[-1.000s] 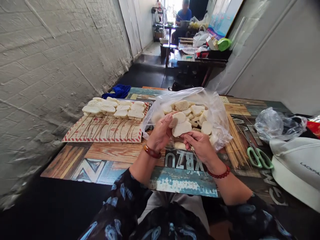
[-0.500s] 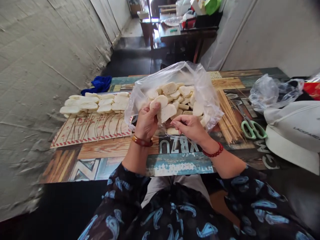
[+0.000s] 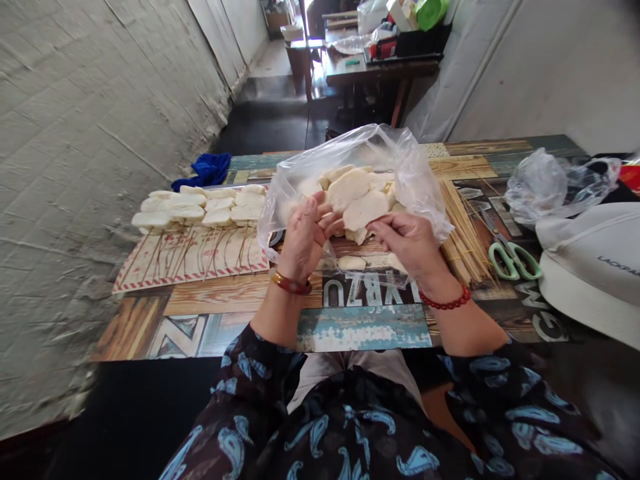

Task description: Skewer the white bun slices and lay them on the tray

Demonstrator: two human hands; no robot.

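Two large pale oval slices [image 3: 366, 208], like sliced steamed bun, are held up joined together above the open plastic bag. My right hand [image 3: 407, 241] pinches their lower right edge between thumb and fingers; whether a stick lies in that pinch is hidden. On the other side my left hand [image 3: 306, 237] is open, palm turned inward, its fingers spread close to the slices' left edge. The clear plastic bag [image 3: 425, 190] holds more slices, largely covered by the raised ones. A few slices [image 3: 353, 263] lie at the bag's near edge.
Skewered slices [image 3: 200, 210] lie in rows on a printed sheet [image 3: 195, 260] at left, a blue cloth [image 3: 205, 170] behind. On the right are bamboo skewers [image 3: 460, 240], green-handled scissors [image 3: 515, 260], a crumpled plastic bag [image 3: 537, 187] and a white cap [image 3: 595, 260].
My left hand has let go of the slices and opened. My right hand now holds them, raised and turned flatter toward the camera. The view has shifted slightly.
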